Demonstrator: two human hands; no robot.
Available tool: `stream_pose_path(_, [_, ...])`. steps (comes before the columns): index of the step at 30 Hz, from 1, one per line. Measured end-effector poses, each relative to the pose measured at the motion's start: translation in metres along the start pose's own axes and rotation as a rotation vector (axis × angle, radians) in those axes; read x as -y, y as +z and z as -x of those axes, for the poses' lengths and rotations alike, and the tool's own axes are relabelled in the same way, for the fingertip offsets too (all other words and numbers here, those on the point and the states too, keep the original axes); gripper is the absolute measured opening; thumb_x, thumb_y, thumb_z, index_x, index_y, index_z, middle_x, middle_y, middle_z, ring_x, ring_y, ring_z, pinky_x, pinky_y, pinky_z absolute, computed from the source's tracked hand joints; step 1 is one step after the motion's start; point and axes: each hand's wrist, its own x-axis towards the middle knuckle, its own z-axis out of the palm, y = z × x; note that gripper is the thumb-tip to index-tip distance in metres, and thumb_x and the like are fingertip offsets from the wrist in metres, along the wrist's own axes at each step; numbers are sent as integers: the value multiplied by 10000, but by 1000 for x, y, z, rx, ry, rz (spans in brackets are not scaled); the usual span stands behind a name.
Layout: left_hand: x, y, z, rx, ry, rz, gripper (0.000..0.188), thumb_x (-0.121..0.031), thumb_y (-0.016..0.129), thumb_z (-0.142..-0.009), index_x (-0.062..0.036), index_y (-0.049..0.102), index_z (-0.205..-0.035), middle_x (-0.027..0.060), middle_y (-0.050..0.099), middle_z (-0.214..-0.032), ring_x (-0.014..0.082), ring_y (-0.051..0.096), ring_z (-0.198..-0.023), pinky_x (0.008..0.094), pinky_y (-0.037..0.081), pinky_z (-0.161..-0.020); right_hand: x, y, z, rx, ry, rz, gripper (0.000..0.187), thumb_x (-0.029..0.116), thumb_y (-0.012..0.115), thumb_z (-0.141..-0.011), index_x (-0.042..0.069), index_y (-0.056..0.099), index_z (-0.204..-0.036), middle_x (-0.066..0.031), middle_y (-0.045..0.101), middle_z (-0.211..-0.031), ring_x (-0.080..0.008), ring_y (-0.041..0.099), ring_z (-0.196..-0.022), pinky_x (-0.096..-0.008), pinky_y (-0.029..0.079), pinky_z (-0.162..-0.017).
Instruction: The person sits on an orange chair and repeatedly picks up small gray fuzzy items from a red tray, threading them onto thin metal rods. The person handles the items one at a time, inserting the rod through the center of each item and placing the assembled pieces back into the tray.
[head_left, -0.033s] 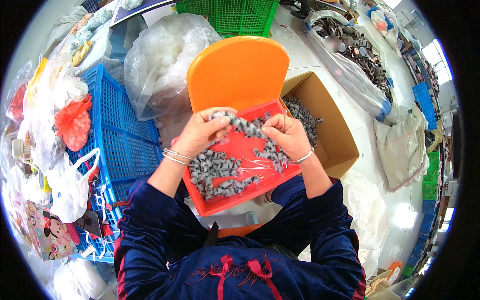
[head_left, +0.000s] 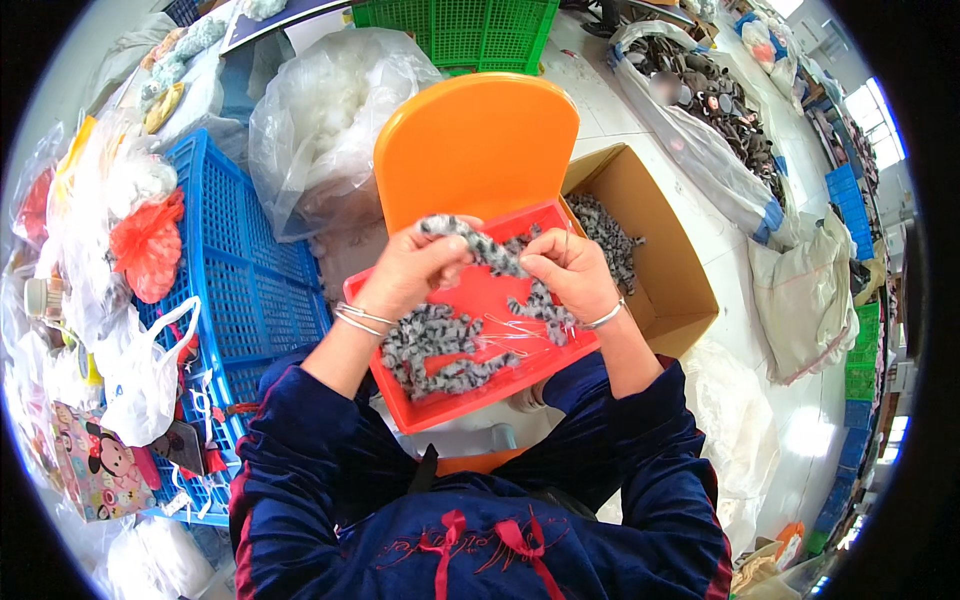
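Note:
Between my two hands stretches a fuzzy grey-and-black plush strip (head_left: 478,244), held above a red tray (head_left: 405,412). My left hand (head_left: 421,262) is closed on its left end, thumb against the fabric. At the other end, the fingertips of my right hand (head_left: 570,268) pinch it. Several similar plush pieces (head_left: 430,345) lie in the left part of the tray. A smaller group of plush pieces (head_left: 543,310) lies under my right hand. Thin pale loops, perhaps wire or thread (head_left: 515,333), rest on the tray's bottom.
The tray sits on an orange chair (head_left: 478,150). A cardboard box (head_left: 680,290) with more plush pieces stands to the right. At left is a blue plastic crate (head_left: 245,270) beside piled bags; a clear bag of white stuffing (head_left: 335,120) and a green crate (head_left: 455,30) are beyond.
My left hand has shifted slightly, and the strip's left end now shows higher above its fingers. My right hand has moved only a little, still pinching the strip.

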Motion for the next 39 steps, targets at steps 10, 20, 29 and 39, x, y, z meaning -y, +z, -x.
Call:
stream_pose_path(10, [3, 18, -1, -138, 75, -105, 152, -179, 672, -909, -28, 677, -923, -5, 655, -744, 46, 588, -637, 201, 445, -555, 11, 5, -2, -220, -130, 171, 71, 71, 606, -934, 11, 612, -895, 5, 627, -753, -41, 542, -669, -198, 437, -606])
stream_pose_path(20, [-8, 14, 10, -132, 115, -171, 176, -125, 644, -920, -16, 669, -1056, 34, 688, -870, 81, 627, -714, 210, 505, -657, 19, -1, -4, -11, -100, 632, 155, 121, 542, -968, -14, 613, -943, -79, 609, -785, -159, 579, -715, -288, 474, -678])
stream_pose_path(29, [-3, 12, 8, -85, 75, -169, 196, -99, 659, -904, -23, 663, -1084, -4, 661, -827, 46, 597, -698, 195, 489, -639, 32, 11, 1, 94, -186, 720, 107, 106, 617, -909, 5, 629, -942, -135, 675, -791, -235, 663, -707, -322, 500, -632])
stream_pose_path(39, [0, 11, 7, -98, 39, -264, 119, -99, 663, -895, -10, 687, -970, -6, 652, -782, 44, 567, -660, 187, 469, -633, 29, 8, 3, 71, -122, 721, 71, 77, 654, -884, 9, 638, -871, -67, 632, -670, -121, 578, -580, -272, 458, -555])
